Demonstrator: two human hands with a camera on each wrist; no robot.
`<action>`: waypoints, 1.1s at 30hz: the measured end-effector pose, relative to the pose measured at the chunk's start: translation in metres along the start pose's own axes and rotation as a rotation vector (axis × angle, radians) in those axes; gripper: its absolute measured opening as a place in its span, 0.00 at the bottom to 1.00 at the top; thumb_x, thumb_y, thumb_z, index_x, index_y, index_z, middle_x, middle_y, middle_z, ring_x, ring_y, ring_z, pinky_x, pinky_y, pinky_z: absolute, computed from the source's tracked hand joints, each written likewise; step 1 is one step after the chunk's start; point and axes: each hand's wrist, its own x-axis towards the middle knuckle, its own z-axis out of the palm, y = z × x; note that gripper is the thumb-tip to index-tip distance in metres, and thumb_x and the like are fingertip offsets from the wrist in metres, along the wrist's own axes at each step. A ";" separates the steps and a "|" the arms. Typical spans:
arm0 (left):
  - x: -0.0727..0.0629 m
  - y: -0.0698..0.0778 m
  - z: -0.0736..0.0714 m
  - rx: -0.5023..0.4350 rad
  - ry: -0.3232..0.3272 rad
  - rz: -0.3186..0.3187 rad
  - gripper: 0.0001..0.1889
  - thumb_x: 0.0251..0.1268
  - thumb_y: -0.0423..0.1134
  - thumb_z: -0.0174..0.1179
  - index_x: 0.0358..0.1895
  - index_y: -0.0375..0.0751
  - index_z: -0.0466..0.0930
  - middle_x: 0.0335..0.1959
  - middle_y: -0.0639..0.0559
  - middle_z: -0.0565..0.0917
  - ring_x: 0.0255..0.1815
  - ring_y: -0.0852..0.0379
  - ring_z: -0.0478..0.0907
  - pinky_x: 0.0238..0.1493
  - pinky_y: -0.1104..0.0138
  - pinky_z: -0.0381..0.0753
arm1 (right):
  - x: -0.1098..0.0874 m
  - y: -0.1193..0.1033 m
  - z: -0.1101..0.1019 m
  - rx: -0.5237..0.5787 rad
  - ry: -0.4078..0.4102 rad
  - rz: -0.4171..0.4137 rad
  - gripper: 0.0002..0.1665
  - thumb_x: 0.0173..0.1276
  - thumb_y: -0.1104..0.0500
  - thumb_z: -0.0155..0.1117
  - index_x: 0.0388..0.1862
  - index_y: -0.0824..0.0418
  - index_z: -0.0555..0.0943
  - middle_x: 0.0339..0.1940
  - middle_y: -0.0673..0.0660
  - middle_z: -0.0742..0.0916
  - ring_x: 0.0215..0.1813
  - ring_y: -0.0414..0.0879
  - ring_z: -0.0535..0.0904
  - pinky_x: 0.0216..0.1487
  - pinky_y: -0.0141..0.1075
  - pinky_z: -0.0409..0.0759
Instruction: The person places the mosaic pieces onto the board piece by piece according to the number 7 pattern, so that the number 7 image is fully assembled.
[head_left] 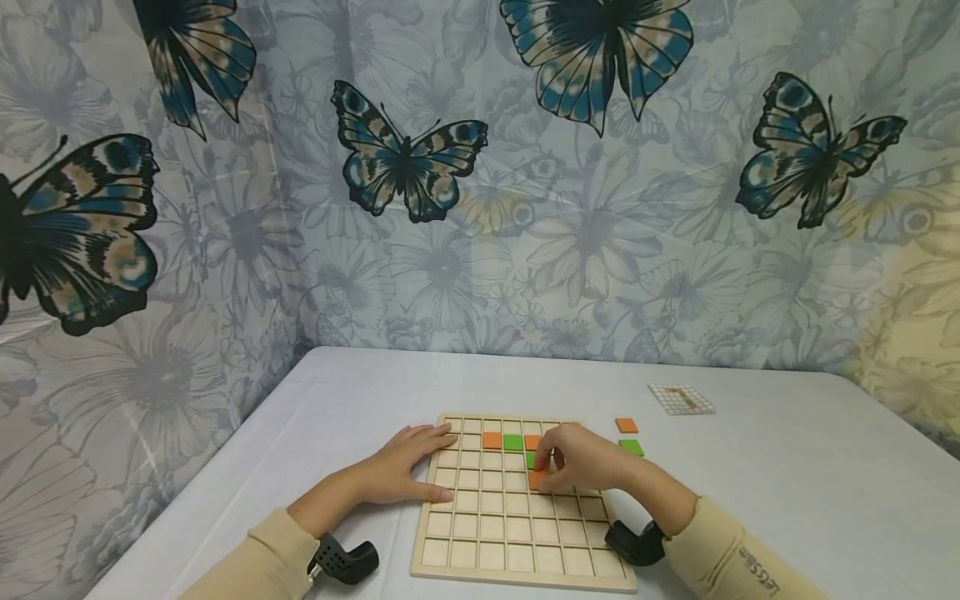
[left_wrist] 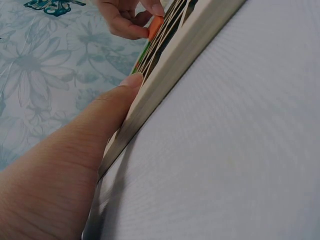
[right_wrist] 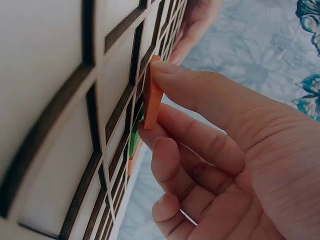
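Observation:
A wooden grid board (head_left: 491, 529) lies on the table, its cells marked by raised strips. My right hand (head_left: 581, 457) pinches an orange square tile (right_wrist: 153, 95) between thumb and fingers, tilted over a cell just in front of a green tile (head_left: 531, 460). Along a back row sit an orange tile (head_left: 492, 440), a green tile (head_left: 513, 442) and another orange tile (head_left: 532, 442), partly covered by the right hand. My left hand (head_left: 405, 467) rests with spread, straight fingers on the board's left edge; its thumb (left_wrist: 117, 102) touches the rim in the left wrist view.
To the right of the board, a loose orange tile (head_left: 627, 426) and a green tile (head_left: 632, 447) lie on the white table (head_left: 787, 483). Farther back is a small card (head_left: 682, 399) printed with a grid. A butterfly-patterned curtain (head_left: 600, 275) hangs behind the table.

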 end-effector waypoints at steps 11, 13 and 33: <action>0.000 0.000 0.000 0.002 0.002 0.007 0.43 0.51 0.67 0.59 0.70 0.55 0.60 0.75 0.54 0.54 0.76 0.45 0.45 0.73 0.44 0.40 | 0.000 0.000 0.001 0.017 -0.021 0.021 0.09 0.54 0.60 0.71 0.34 0.59 0.81 0.31 0.48 0.82 0.27 0.36 0.71 0.27 0.28 0.73; 0.000 0.000 0.000 0.002 0.002 0.010 0.43 0.51 0.67 0.60 0.70 0.54 0.60 0.75 0.54 0.54 0.76 0.44 0.45 0.73 0.44 0.40 | 0.000 -0.001 0.001 0.014 -0.024 0.022 0.09 0.55 0.60 0.71 0.34 0.59 0.81 0.32 0.48 0.82 0.27 0.36 0.71 0.27 0.28 0.73; -0.001 -0.001 0.000 0.004 0.010 0.020 0.43 0.52 0.65 0.60 0.70 0.52 0.60 0.75 0.51 0.55 0.75 0.42 0.46 0.72 0.43 0.42 | 0.000 -0.001 0.001 0.006 -0.023 0.006 0.09 0.55 0.60 0.71 0.34 0.59 0.81 0.31 0.48 0.82 0.28 0.35 0.71 0.28 0.27 0.74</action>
